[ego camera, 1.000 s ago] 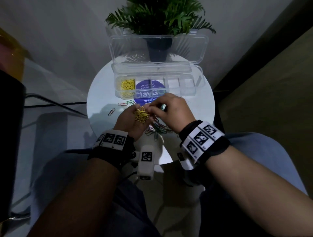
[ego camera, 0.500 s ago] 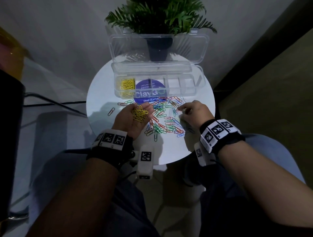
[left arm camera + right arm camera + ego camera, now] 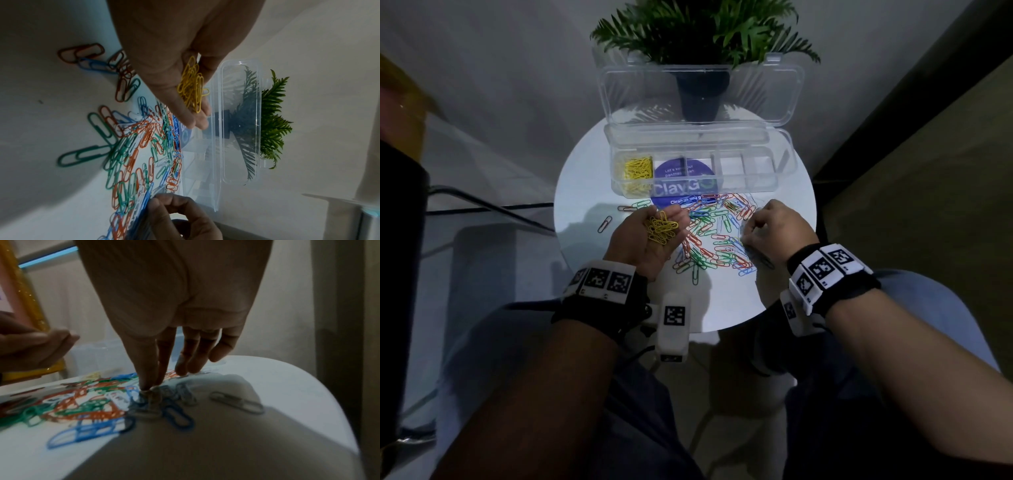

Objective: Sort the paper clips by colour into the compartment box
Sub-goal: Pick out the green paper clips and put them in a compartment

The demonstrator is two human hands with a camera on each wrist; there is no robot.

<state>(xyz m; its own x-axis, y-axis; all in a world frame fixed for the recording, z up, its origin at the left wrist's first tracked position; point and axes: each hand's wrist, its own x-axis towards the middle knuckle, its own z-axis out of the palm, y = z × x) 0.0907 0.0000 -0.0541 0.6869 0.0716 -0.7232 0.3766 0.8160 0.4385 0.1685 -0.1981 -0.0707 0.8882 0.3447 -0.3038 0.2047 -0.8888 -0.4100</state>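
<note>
My right hand [image 3: 774, 228] has left the left hand [image 3: 643, 240], where it was a second ago, and gone back to the right edge of the mixed pile [image 3: 714, 233] on the surface [image 3: 722, 308]. From the right wrist view its thumb and forefinger tips are pressed down together among blue and pale clips; I cannot tell whether they have caught one yet. The left hand is cupped palm up, cradling a bunch of yellow clips [image 3: 661, 228] in loosely curled fingers, just left of the pile and near the box [image 3: 784, 168].

That swing suggests one yellow clip was just handed over, so I'm gathering yellows before tipping them in. The box's leftmost compartment holds sorted yellow clips [image 3: 635, 171]; the other compartments look empty. A few strays [image 3: 604, 224] lie apart on the left. Red, green, blue and white are all unsorted, so I judge the task early.
</note>
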